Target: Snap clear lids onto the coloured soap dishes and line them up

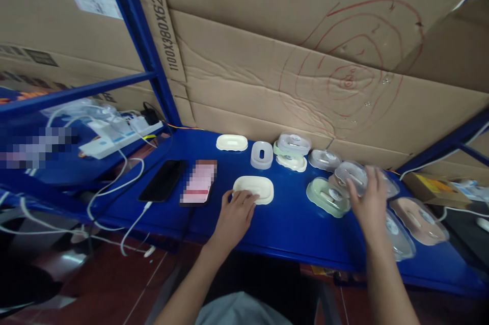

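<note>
At the middle of the blue table lies a cream oval dish [263, 188] that looks like a soap dish. My left hand [237, 208] has its bent fingers over the dish's near left side, gripping it. To the right, my right hand [370, 200] is slightly blurred, with thumb and fingers apart over a group of lidded dishes. Nearest to it are a clear-lidded dish [349, 172], a green lidded dish [326, 196] and a grey lidded dish [399, 238] partly hidden by the wrist. A pinkish-beige lidded dish [418, 219] lies further right.
Along the back are a cream dish [232, 142], a pale ring-shaped part [262, 155], stacked dishes [293, 144] and a grey lidded dish [324, 160]. Left are a black phone [162, 181], a lit phone [199, 182], cables and a power strip [120, 139]. Cardboard [244, 75] walls the back.
</note>
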The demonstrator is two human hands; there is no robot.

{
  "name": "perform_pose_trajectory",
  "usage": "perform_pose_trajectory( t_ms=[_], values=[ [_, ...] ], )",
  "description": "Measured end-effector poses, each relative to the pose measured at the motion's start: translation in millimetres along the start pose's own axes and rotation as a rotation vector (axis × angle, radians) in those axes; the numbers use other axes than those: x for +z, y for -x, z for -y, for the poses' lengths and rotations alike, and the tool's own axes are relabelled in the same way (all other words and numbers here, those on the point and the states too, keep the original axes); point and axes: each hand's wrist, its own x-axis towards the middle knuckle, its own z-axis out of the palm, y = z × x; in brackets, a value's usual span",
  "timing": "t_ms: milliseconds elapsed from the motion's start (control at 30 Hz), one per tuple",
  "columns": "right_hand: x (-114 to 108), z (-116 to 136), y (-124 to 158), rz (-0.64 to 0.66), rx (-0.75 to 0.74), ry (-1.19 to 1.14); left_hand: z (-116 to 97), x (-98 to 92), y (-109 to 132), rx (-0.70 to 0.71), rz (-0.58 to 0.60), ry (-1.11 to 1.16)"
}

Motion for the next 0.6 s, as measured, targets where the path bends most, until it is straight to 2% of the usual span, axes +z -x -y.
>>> perform_pose_trajectory(
  t_ms=[33,100,167,233,300,400,467,533,600],
  values=[
    [3.7,22.9,2.4,0.017,-0.081,-0.054,-0.6,-0.8,-0.1,0.013,0.002,0.010],
    [18.4,70.1,6.3,0.197,-0.257,-0.168,-0.5,-1.8,-0.3,0.020,-0.001,0.026],
    [42.0,112.5,5.7,0.382,-0.399,-0.238,0.6,-2.0,0.8,0.018,-0.006,0.040],
    [70.9,145.8,-0.9,0.510,-0.465,-0.261,2.5,-1.8,4.1,0.010,-0.015,0.054],
    [99.9,169.5,-11.4,0.566,-0.479,-0.258,5.2,-1.3,9.1,-0.002,-0.035,0.071],
    [134.1,190.3,-23.9,0.582,-0.473,-0.241,10.2,-0.1,16.8,-0.013,-0.081,0.120],
    [146.6,195.2,-25.8,0.587,-0.467,-0.223,13.0,0.9,20.1,-0.018,-0.089,0.166],
    [149.2,192.9,-23.5,0.590,-0.471,-0.212,14.9,1.7,21.8,-0.025,-0.074,0.207],
    [141.8,184.4,-19.5,0.597,-0.488,-0.220,15.6,2.1,22.5,-0.049,-0.055,0.240]
  ],
)
